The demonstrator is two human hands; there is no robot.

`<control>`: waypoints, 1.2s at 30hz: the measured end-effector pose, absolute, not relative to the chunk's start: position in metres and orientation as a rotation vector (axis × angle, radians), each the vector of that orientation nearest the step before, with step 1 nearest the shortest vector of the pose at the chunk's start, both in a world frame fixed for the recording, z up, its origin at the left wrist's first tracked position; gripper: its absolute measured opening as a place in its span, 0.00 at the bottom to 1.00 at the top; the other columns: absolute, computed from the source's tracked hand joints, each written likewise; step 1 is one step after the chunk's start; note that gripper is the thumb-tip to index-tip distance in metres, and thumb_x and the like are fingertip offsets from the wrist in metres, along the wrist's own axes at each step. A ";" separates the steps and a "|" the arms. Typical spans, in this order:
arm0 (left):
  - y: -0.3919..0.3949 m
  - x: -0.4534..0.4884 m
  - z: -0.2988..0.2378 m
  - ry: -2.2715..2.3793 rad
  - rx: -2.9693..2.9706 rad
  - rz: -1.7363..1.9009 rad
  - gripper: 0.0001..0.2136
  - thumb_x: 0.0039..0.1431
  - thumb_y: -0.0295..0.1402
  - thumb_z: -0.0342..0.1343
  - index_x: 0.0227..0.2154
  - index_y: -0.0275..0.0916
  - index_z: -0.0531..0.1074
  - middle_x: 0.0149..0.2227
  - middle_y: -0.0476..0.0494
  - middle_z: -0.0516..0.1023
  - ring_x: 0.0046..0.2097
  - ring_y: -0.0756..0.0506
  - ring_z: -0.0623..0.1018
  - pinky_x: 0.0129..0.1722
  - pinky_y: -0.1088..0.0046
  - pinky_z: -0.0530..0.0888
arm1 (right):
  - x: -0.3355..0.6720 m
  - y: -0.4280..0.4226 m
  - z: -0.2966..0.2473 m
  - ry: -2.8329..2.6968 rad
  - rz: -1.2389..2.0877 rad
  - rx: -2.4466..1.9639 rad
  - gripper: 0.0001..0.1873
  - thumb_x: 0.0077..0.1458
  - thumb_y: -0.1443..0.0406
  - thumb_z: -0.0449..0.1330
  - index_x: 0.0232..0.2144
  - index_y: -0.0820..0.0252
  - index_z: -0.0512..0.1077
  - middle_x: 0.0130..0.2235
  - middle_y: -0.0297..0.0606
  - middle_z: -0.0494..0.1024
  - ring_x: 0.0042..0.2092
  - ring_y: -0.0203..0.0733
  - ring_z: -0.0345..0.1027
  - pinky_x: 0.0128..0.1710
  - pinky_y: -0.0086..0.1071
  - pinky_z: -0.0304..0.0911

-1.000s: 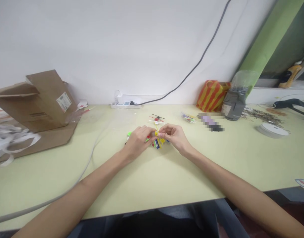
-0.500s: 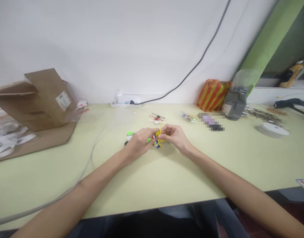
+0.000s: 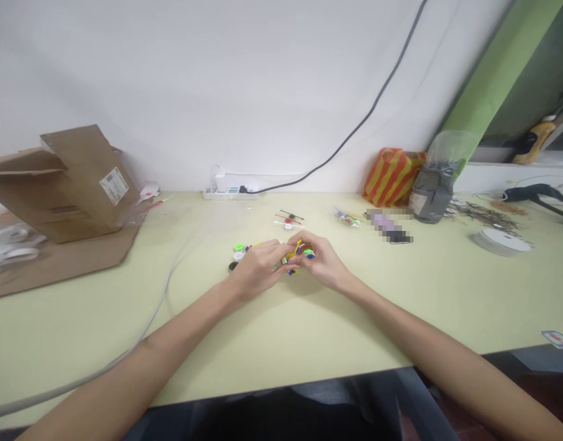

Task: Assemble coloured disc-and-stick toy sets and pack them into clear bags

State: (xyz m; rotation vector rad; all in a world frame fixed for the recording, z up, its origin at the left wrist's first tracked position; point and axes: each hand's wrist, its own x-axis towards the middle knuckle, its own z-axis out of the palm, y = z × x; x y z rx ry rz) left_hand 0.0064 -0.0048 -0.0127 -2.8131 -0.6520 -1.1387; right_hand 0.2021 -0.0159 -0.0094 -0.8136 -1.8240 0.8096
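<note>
While both hands meet at table centre, I read the left hand [image 3: 258, 269] and right hand [image 3: 323, 267] as pinched shut on one cluster of small coloured pieces [image 3: 294, 260], fingertips touching it from 9 and 3 o'clock. A yellow strip [image 3: 299, 247] pokes out at 12. Which piece each finger grips is hidden behind the knuckles, so I can't tell. The cluster sits on or just above the table [image 3: 309, 331]; contact is unclear.

Loose bits at 10 o'clock of the left hand: green piece [image 3: 238, 247], black piece [image 3: 233, 266]. Red and black parts [image 3: 289, 217] lie at 12, too small to identify. The cardboard box [image 3: 70, 184] at 9 is cut off by the frame edge. The grey cable [image 3: 158, 303] runs out at 7.
</note>
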 end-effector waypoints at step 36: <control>0.000 -0.004 -0.003 -1.013 -2.701 -1.085 0.20 0.65 0.24 0.46 0.59 0.39 0.60 0.42 0.43 0.76 0.44 0.44 0.77 0.46 0.65 0.73 | 0.249 0.145 -0.033 -1.676 0.380 -1.572 0.12 0.57 0.67 0.57 0.37 0.64 0.80 0.39 0.46 0.82 0.40 0.43 0.73 0.45 0.33 0.64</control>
